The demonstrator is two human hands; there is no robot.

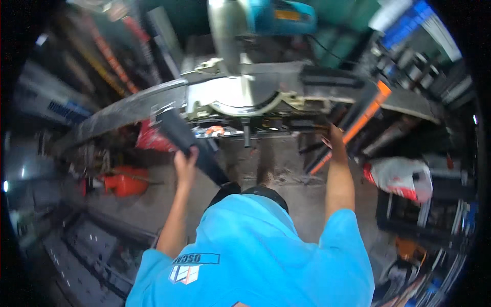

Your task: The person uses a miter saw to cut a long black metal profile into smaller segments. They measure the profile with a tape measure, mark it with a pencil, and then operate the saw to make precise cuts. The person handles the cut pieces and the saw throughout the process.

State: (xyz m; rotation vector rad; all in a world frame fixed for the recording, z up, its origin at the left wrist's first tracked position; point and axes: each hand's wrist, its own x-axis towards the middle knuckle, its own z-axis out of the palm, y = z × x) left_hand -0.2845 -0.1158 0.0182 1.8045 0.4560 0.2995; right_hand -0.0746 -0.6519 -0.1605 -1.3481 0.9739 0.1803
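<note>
My left hand (185, 166) is closed around the edge of a dark, flat-sided bar (179, 134), which slants from the saw bench down toward my legs. On the other side, my right hand (335, 139) grips a long black bar with an orange face (365, 113). That bar tilts, its upper end over the bench and its lower end below the bench edge. Between the two bars stands a miter saw (245, 94) with a teal motor housing (284, 16). Both hands are slightly blurred, and the fingers of the right one are partly hidden.
A long grey bench (138, 105) curves across in front of me. Below it at left are a red bag (153, 138) and an orange-red container (125, 181). To the right hangs a white and red plastic bag (401, 176). Long profiles (107, 51) lean at the far left.
</note>
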